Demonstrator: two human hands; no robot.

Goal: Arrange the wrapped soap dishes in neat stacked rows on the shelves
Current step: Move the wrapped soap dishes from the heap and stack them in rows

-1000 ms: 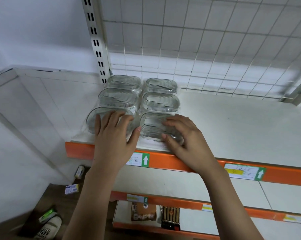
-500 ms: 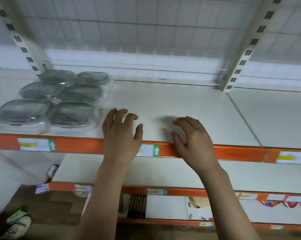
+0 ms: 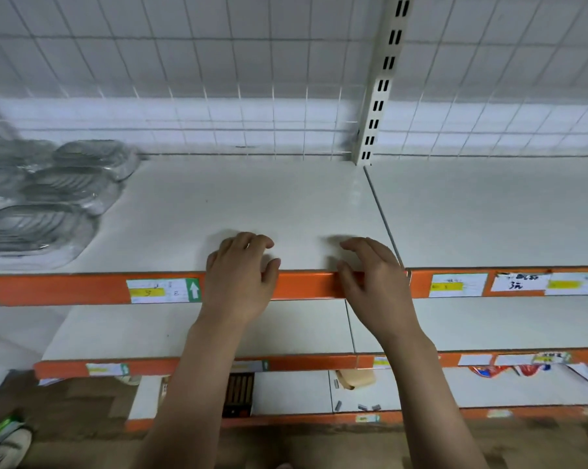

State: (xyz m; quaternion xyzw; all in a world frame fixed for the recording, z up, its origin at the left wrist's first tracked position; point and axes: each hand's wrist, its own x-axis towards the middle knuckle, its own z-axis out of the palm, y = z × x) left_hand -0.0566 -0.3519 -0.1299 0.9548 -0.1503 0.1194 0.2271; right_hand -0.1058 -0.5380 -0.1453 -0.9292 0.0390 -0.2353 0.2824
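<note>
The wrapped soap dishes [image 3: 45,194] sit in stacked rows at the far left of the top shelf [image 3: 252,198], well apart from both hands. The left hand [image 3: 240,279] and the right hand [image 3: 374,279] hover side by side over the shelf's orange front edge [image 3: 306,286], fingers loosely curled and holding nothing.

Both hands [image 3: 240,282] [image 3: 375,282] hover empty over the shelf [image 3: 286,204] edge (soap dishes [image 3: 45,198] far left).
</note>
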